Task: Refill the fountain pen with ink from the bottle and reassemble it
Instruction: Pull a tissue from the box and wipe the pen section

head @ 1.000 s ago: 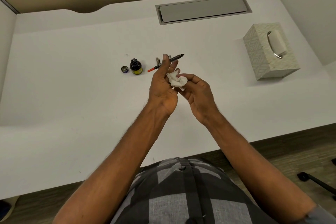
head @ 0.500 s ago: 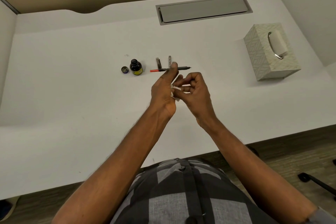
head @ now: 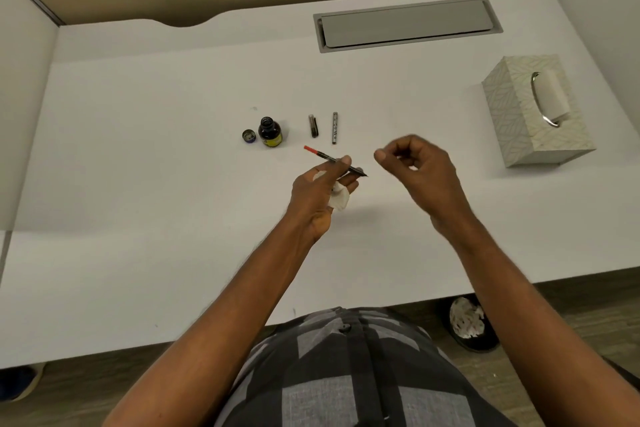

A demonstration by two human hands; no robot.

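My left hand (head: 320, 198) pinches the pen's inner section (head: 330, 159), red converter end pointing left, dark nib end pointing right, and also keeps a crumpled white tissue (head: 338, 197) under its lower fingers. My right hand (head: 417, 170) hovers to the right of the nib, fingers curled loosely, nothing visible in it. On the white desk (head: 138, 184) the uncapped ink bottle (head: 270, 132) stands with its cap (head: 249, 136) lying just left. The dark pen cap (head: 313, 126) and the patterned silver barrel (head: 335, 127) lie side by side right of the bottle.
A patterned tissue box (head: 535, 111) stands at the right. A grey cable tray lid (head: 407, 22) is set into the desk's far side. Cubicle walls close the left and right. A bin (head: 467, 326) with crumpled paper sits on the floor under the desk's front edge.
My right hand let go of the tissue and moved away to the right. The tissue stayed in my left hand, which lowered slightly and tilted the pen section.
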